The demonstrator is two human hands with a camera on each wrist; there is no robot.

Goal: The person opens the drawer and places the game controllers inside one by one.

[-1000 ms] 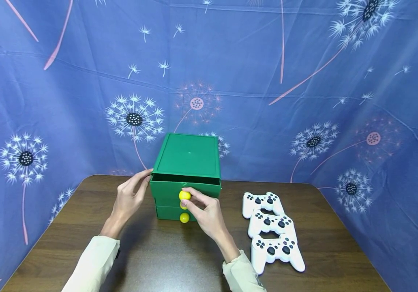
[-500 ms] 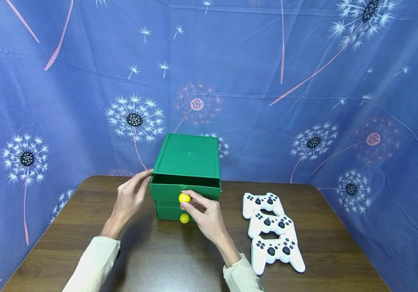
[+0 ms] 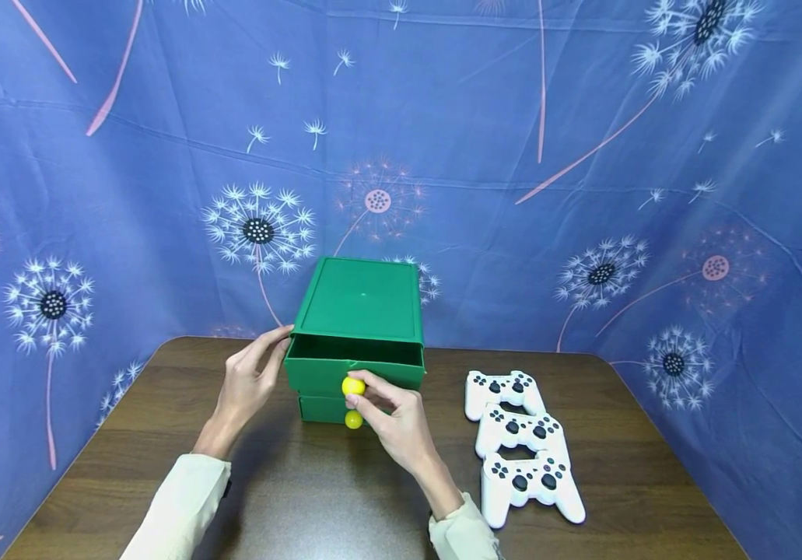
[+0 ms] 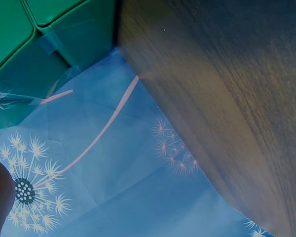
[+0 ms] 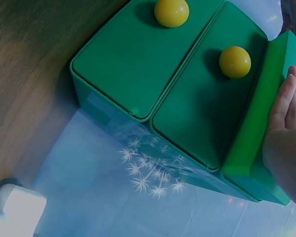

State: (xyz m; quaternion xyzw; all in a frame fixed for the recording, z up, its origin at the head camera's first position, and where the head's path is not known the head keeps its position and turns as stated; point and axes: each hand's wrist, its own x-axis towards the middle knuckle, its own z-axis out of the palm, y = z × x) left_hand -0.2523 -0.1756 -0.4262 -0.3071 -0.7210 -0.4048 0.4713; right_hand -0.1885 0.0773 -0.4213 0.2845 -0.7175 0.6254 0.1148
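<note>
A green drawer cabinet (image 3: 365, 299) stands at the back of the table, with its top drawer (image 3: 320, 376) pulled partly out and the dark inside showing. My right hand (image 3: 403, 428) pinches that drawer's round yellow knob (image 3: 353, 386) between thumb and fingers. At the cabinet's upper left front corner, my left hand (image 3: 243, 385) rests its extended fingertips against the side. Below, a lower yellow knob (image 3: 354, 419) shows under the right hand. In the right wrist view two lower drawers are closed, each with its own yellow knob (image 5: 235, 62).
Three white game controllers (image 3: 530, 486) lie in an overlapping row on the brown wooden table (image 3: 302, 498), right of the cabinet. Behind hangs a blue cloth (image 3: 471, 257) with a dandelion print. Clear tape (image 4: 49, 43) shows on the cabinet's side.
The top drawer has slid further out toward me, its gap widening, as my right hand draws the knob forward and slightly down. My left hand stays at the corner.
</note>
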